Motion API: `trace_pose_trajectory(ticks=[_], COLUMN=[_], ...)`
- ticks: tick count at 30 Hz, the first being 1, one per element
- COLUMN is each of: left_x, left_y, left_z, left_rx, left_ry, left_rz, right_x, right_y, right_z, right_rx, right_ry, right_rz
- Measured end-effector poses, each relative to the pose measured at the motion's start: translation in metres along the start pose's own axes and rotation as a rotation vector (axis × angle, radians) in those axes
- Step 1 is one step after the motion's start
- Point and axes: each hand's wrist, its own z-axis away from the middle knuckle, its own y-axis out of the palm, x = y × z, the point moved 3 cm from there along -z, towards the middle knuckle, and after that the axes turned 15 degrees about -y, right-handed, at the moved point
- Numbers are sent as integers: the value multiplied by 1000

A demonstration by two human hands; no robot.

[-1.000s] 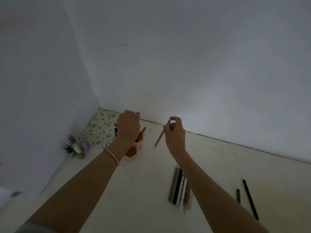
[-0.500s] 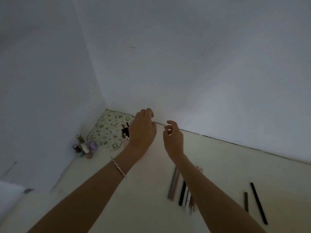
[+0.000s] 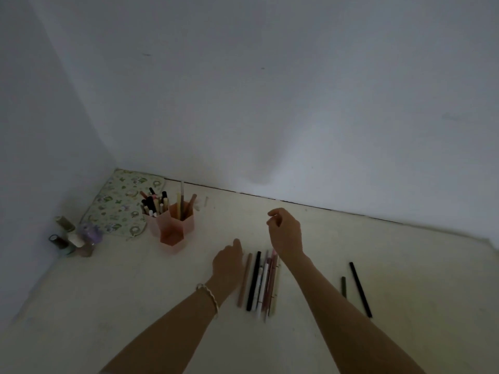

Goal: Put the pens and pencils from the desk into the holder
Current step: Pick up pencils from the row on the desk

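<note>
Pens and pencils (image 3: pixel 259 282) lie bundled on the desk (image 3: pixel 135 292), right of the pink holder (image 3: pixel 172 222). Left hand (image 3: pixel 226 263) rests beside them, right hand (image 3: pixel 286 233) hovers above; both are empty with fingers loosely apart.

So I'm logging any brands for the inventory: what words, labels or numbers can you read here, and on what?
None can be read.
Patterned cloth: printed motifs only, with no letters that can be made out.
Small bottles: any labels are too dark and blurred to read.
Pens on the desk: light marks on one barrel, too small to read.
Holder: plain, no text visible.
</note>
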Motion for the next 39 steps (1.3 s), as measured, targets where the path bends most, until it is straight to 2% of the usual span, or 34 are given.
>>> trace_pose_trajectory(ticks=[4, 9, 13, 17, 19, 21, 25, 27, 31, 32, 34, 36, 39], left_x=[2, 2, 8, 15, 20, 28, 53, 62, 64, 67, 73, 79, 84], left_y=[-39, -84, -99, -112, -125, -147, -194, -201, -189, -186, -189, -199, -214], left_z=[-8, -13, -12, -11, -11, -15, -25, -33, -49, -52, -55, -55, -51], left_rx=[-121, -236, -278, -310, -356, -473, -738, -747, -704, -700, -739, -796, -821], left_ry=[-13, 44, 57, 71, 86, 113, 114, 72, -25, -42, -67, -91, -99], left_rz=[237, 343, 369, 420, 470, 563, 608, 509, -10, -78, -106, -19, 98], right_x=[-7, -14, -11, -5, 0, 9, 37, 50, 77, 85, 102, 118, 134], right_y=[15, 42, 54, 67, 76, 81, 78, 76, 69, 67, 63, 62, 72], right_z=[10, 30, 39, 40, 37, 28, -2, -13, -28, -31, -37, -40, -40], right_rx=[219, 469, 524, 523, 495, 431, 162, 49, -112, -150, -245, -326, -335], right_ry=[53, 123, 76, 24, 33, 47, 29, -28, -128, -163, -217, -269, -326], right_rz=[119, 287, 441, 485, 402, 288, 78, 23, -58, -77, -153, -229, -256])
